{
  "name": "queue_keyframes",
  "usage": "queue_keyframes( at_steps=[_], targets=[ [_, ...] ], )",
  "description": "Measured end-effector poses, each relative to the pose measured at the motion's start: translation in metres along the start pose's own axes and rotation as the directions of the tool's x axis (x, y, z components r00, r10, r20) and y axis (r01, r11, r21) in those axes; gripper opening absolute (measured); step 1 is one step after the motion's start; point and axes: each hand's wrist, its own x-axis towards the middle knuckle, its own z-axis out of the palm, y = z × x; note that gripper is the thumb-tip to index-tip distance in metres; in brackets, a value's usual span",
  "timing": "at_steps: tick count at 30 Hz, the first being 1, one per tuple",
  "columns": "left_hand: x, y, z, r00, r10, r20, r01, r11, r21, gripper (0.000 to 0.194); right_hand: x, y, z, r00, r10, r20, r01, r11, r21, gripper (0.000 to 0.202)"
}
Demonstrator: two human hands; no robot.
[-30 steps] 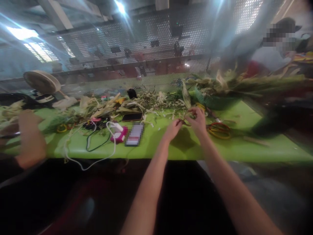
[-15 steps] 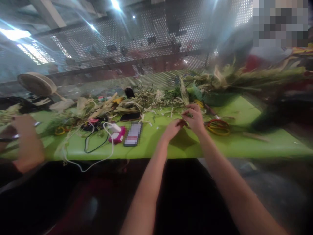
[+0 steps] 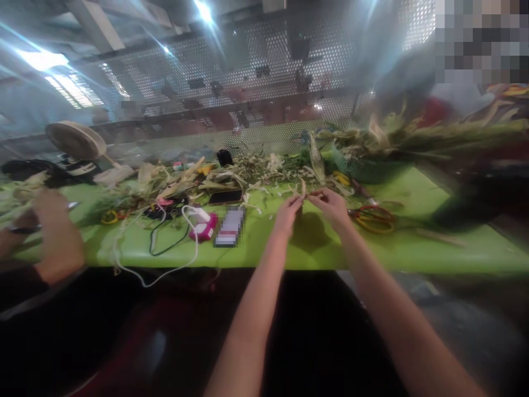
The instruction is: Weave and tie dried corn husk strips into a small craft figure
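Over the green tabletop, my left hand (image 3: 288, 214) pinches a thin, pale strip (image 3: 303, 188) that looks like dried husk, with its end pointing up. Close by on the right, my right hand (image 3: 334, 206) has its thumb and fingers drawn together by the strip. What lies between those fingertips is too small to make out. Scissors with red and yellow handles (image 3: 374, 218) lie just right of my right hand. A corn ear in its husk (image 3: 316, 157) rests beyond my hands, beside small pale scraps.
Leaf and husk trimmings (image 3: 231, 179) run along the back. A green basket (image 3: 363, 167) holds more leaves. To the left are phones (image 3: 229, 227), a pink power adapter (image 3: 203, 227), cables and a fan (image 3: 76, 140). Another person's arm (image 3: 60, 237) rests at far left.
The pale strip now stands up visibly from my left fingertips. My right hand has lowered slightly and its fingers have drawn together. The whole view has shifted a little.
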Motion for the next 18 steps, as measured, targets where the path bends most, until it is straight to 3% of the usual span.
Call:
queue_keyframes(
  at_steps=[9, 14, 18],
  targets=[
    [0.0064, -0.0068, -0.0018, 1.0, 0.009, -0.023, -0.012, 0.994, -0.111, 0.014, 0.0034, 0.0039, 0.0046, 0.999, 0.019, -0.028, -0.02, 0.999, -0.036, 0.03],
    [0.0081, -0.0097, -0.002, 1.0, -0.025, 0.017, 0.027, 0.983, -0.183, 0.02, 0.0041, 0.0041, 0.0034, 0.993, 0.019, -0.119, -0.021, 1.0, -0.016, 0.031],
    [0.0071, -0.0075, -0.001, 0.999, -0.007, -0.044, -0.006, 0.955, -0.297, 0.028, 0.0006, 0.0017, 0.0058, 0.99, 0.079, -0.119, -0.071, 0.995, 0.07, 0.036]
  ],
)
